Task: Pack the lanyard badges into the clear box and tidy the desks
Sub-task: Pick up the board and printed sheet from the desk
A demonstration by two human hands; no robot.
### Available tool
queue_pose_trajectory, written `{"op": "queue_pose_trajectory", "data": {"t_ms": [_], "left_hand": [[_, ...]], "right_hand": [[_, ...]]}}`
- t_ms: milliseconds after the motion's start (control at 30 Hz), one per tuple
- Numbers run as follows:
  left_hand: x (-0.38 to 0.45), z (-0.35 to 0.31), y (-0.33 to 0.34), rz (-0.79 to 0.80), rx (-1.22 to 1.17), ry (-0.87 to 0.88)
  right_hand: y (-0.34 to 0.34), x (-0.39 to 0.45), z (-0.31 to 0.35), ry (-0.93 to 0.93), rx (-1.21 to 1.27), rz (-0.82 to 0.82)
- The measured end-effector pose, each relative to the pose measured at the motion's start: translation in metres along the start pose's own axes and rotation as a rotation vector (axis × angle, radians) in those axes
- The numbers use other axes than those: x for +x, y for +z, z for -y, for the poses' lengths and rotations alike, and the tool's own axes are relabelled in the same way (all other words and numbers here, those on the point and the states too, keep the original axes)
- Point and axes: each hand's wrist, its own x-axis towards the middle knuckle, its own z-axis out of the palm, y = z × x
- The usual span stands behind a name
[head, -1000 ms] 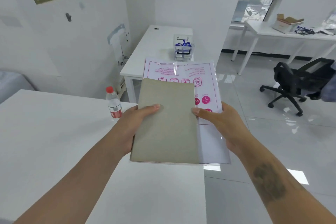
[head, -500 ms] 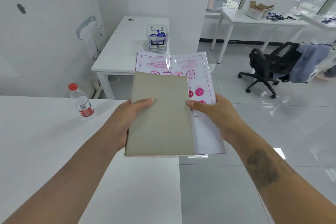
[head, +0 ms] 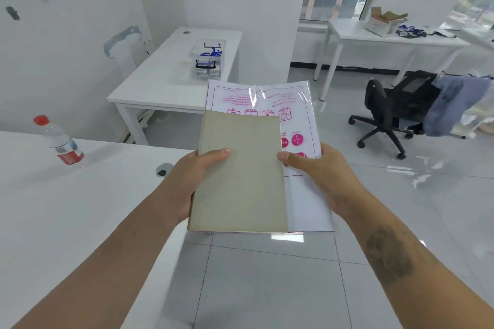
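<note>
I hold a grey-beige cardboard sheet [head: 240, 176] stacked on a clear plastic bag with pink print [head: 299, 120], in front of me past the near desk's edge. My left hand [head: 184, 181] grips the cardboard's left side, thumb on top. My right hand [head: 320, 176] grips the stack's right side, thumb at the cardboard's right edge and fingers under the bag. The clear box [head: 207, 57] with blue lanyard badges inside stands on the far white desk [head: 160, 83]. More blue lanyards [head: 410, 31] lie on the back right table.
A water bottle with a red cap [head: 58, 141] stands on the near white desk [head: 66, 208] at my left. An open cardboard box [head: 385, 21] sits on the back right table. A black office chair [head: 395, 112] draped with blue cloth stands on the tiled floor at right.
My view has swung right and shifted forward, so the bottle and desks slid left. Both hands keep the same grip on the cardboard and bag.
</note>
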Motion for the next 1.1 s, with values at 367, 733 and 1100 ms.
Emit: {"op": "queue_pose_trajectory", "data": {"t_ms": [367, 733, 1100], "left_hand": [[0.026, 0.028, 0.146, 0.020, -0.008, -0.027], [0.073, 0.036, 0.202, 0.040, 0.024, -0.034], [0.205, -0.004, 0.207, 0.033, 0.024, -0.033]], "right_hand": [[-0.147, 0.008, -0.024, 0.040, 0.060, -0.022], [-0.206, 0.044, -0.040, 0.056, 0.073, -0.049], [-0.213, 0.183, -0.019, 0.074, 0.026, -0.063]]}}
